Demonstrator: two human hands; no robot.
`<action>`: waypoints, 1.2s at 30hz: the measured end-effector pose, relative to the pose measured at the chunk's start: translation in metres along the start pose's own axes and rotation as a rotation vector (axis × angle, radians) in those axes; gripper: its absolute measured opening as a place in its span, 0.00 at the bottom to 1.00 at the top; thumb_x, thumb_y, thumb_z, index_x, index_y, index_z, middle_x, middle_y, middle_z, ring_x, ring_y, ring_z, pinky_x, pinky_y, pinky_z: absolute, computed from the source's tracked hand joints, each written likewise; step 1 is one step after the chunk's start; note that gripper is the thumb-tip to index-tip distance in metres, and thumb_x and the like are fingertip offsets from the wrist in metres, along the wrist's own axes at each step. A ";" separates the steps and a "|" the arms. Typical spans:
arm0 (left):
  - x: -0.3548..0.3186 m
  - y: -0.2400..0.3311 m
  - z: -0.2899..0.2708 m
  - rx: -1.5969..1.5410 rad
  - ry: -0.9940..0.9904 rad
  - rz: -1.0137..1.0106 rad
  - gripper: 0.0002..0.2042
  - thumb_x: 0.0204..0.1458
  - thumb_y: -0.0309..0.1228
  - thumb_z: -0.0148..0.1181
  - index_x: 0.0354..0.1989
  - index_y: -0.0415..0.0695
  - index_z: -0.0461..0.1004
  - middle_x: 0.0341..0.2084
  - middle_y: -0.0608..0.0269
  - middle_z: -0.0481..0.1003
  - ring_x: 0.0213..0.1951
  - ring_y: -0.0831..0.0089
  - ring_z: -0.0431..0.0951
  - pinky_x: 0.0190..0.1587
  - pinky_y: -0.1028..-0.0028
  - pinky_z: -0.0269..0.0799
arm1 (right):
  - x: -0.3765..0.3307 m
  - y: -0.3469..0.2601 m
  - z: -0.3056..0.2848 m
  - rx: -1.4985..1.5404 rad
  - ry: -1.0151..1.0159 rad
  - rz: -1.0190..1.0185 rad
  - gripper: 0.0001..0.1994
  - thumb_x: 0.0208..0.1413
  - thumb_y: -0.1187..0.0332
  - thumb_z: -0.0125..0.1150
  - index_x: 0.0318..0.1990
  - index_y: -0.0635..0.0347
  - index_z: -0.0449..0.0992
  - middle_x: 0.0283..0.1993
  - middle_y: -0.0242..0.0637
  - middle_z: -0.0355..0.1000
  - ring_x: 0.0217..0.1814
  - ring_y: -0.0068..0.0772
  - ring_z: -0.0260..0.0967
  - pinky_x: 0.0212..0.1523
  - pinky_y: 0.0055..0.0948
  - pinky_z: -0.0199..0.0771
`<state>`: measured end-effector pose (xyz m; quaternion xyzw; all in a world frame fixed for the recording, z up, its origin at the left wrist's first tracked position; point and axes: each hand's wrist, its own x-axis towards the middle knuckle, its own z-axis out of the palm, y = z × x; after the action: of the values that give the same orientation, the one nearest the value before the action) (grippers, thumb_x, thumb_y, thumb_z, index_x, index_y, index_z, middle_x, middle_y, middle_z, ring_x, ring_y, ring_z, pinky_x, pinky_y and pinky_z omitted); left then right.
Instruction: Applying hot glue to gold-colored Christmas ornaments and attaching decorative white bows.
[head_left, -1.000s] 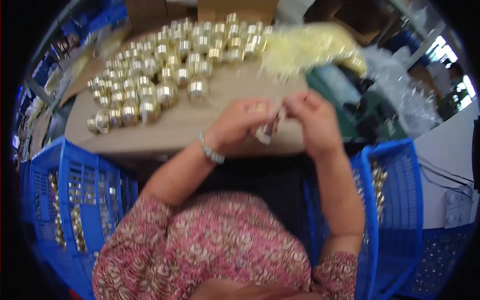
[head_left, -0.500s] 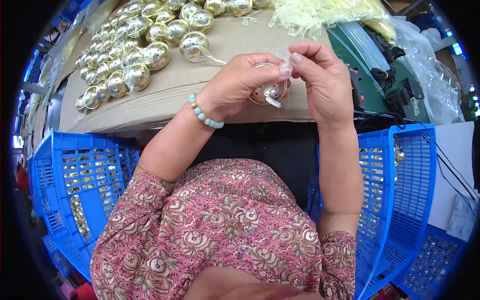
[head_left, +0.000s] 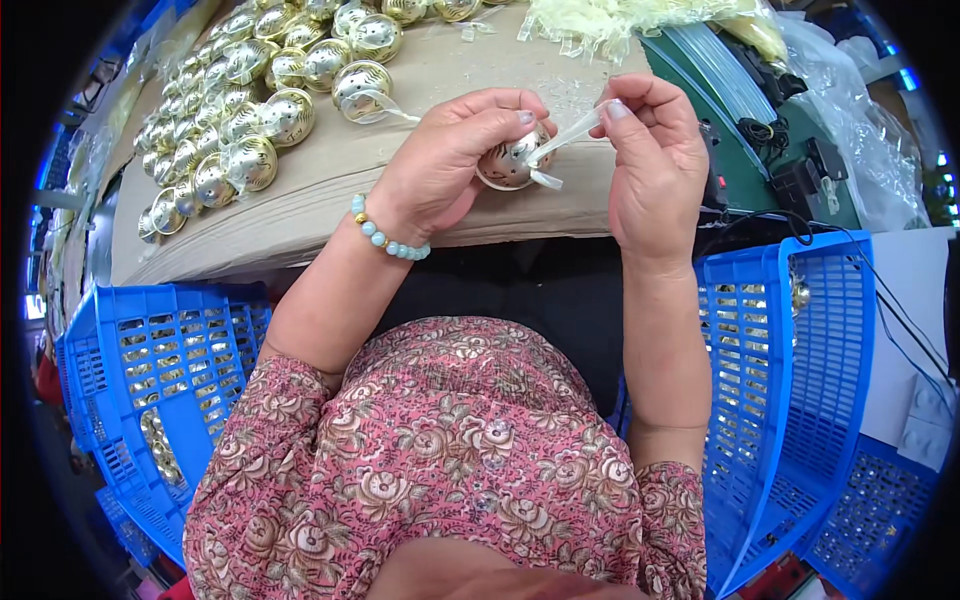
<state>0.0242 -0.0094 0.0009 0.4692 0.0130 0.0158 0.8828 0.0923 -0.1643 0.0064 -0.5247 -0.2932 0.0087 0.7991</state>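
Note:
A shiny gold ball ornament (head_left: 507,166) with a dark pattern is held in my left hand (head_left: 455,150), fingers wrapped round its side and thumb near its top. From the ball runs a pale translucent ribbon (head_left: 572,132), stretched up to the right. My right hand (head_left: 655,160) pinches the ribbon's far end between thumb and forefinger. A short ribbon end (head_left: 546,180) sticks out below on the ball's right side. Both hands are above the near edge of the cardboard-covered table (head_left: 440,200).
Many similar gold balls (head_left: 250,120) with ribbons lie at the left and back. A heap of pale yellow ribbon pieces (head_left: 620,22) sits at the back, near clear strips (head_left: 715,80) and black cables (head_left: 765,140). Blue crates (head_left: 170,370) flank me on both sides.
My right hand has drawn away from my left, pulling the ribbon taut between them. My left hand has turned, so more of the ball shows. The view has shifted slightly.

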 end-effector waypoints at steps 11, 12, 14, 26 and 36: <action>0.004 0.002 0.014 0.060 -0.050 -0.095 0.06 0.50 0.28 0.59 0.32 0.38 0.73 0.23 0.65 0.73 0.25 0.81 0.72 0.25 0.85 0.65 | -0.018 0.000 0.014 -0.297 0.087 -0.003 0.07 0.54 0.77 0.54 0.41 0.67 0.71 0.39 0.34 0.69 0.38 0.21 0.66 0.42 0.19 0.66; 0.007 0.002 0.012 0.062 -0.048 -0.090 0.06 0.50 0.28 0.59 0.32 0.38 0.73 0.23 0.65 0.73 0.25 0.81 0.72 0.25 0.85 0.65 | -0.022 0.002 0.015 -0.406 0.105 -0.177 0.07 0.55 0.76 0.54 0.41 0.67 0.71 0.39 0.35 0.69 0.39 0.22 0.66 0.42 0.20 0.66; 0.011 0.002 0.007 -0.002 0.014 -0.033 0.06 0.50 0.27 0.58 0.32 0.37 0.73 0.24 0.64 0.74 0.27 0.79 0.73 0.28 0.82 0.68 | -0.030 -0.004 0.016 -0.587 0.056 -0.449 0.10 0.51 0.73 0.60 0.40 0.66 0.71 0.38 0.37 0.70 0.38 0.26 0.66 0.38 0.23 0.67; 0.018 -0.009 0.016 -0.331 0.220 0.016 0.04 0.50 0.26 0.55 0.30 0.38 0.71 0.25 0.60 0.73 0.27 0.71 0.75 0.32 0.74 0.72 | -0.031 0.017 0.028 -0.867 -0.007 -0.669 0.10 0.39 0.79 0.64 0.32 0.60 0.72 0.32 0.39 0.69 0.32 0.39 0.66 0.32 0.33 0.67; 0.020 0.001 0.005 -0.330 0.228 0.084 0.07 0.51 0.29 0.55 0.33 0.38 0.70 0.26 0.57 0.74 0.31 0.64 0.77 0.34 0.65 0.76 | -0.010 -0.019 -0.031 -1.360 0.222 -0.472 0.10 0.45 0.69 0.65 0.35 0.62 0.76 0.36 0.43 0.72 0.40 0.44 0.68 0.43 0.37 0.66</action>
<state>0.0439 -0.0117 0.0046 0.3136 0.0904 0.1076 0.9391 0.0928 -0.2016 0.0091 -0.8259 -0.2565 -0.4011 0.3022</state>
